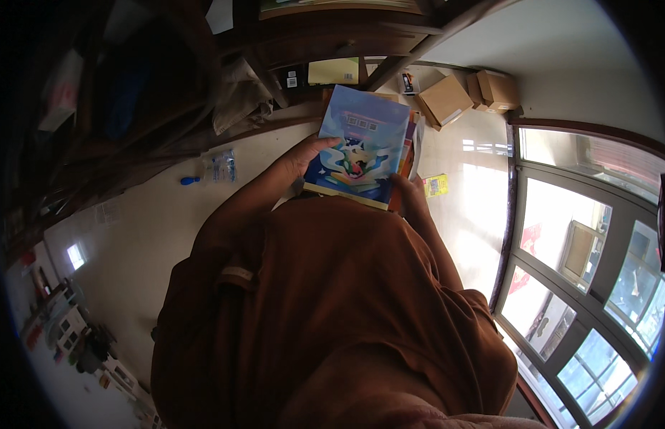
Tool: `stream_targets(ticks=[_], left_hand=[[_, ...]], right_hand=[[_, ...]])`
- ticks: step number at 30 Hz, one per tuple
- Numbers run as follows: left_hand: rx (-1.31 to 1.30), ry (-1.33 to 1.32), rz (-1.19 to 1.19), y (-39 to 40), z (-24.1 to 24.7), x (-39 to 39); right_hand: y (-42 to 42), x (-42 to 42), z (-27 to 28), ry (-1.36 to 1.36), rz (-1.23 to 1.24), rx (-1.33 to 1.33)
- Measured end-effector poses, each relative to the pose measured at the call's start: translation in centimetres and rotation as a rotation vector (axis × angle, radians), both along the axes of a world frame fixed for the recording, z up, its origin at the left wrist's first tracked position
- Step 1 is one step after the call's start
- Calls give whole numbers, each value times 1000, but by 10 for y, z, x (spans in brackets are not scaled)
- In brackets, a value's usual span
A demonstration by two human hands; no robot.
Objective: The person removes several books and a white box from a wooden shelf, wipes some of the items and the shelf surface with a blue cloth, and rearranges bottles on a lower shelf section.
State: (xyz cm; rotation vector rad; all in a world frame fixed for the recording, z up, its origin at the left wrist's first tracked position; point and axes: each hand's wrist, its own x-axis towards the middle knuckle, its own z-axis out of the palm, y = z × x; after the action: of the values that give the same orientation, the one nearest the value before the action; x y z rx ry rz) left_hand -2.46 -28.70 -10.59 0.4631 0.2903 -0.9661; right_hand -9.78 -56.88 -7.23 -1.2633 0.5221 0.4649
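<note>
In front of my body I hold a stack of books with both hands. On top lies a blue book [364, 145] with an illustrated cover and several printed codes. Its left edge is gripped by my left hand [310, 153], the thumb resting on the cover. My right hand [410, 190] grips the lower right side, thumb at the cover's edge. Further books with orange and purple covers [411, 139] stick out beneath it on the right. The fingers under the stack are hidden.
Ahead stands a dark wooden desk or shelf [332, 40], with a yellow-green box or book [333, 72] low down. Cardboard boxes [446, 102] sit on the floor by the wall. A yellow packet [436, 185], a clear plastic bag [224, 165] and a blue object [190, 180] lie on the floor. Glazed doors [568, 236] are at right.
</note>
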Motion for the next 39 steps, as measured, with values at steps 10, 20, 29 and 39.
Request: stream_targets(ticks=[10,20,29,39], left_hand=[[535,-886,140,-7,114,-8],[716,-1123,417,15,239,-26],[748,-1200,637,43,308,-47],[681,-1234,782,45,428,-30]], right_hand=[[19,-36,69,-438,-304,-39],[14,29,191,-756,54,-107],[38,49,243,-788,224,173],[51,81,379,-915,260,200]])
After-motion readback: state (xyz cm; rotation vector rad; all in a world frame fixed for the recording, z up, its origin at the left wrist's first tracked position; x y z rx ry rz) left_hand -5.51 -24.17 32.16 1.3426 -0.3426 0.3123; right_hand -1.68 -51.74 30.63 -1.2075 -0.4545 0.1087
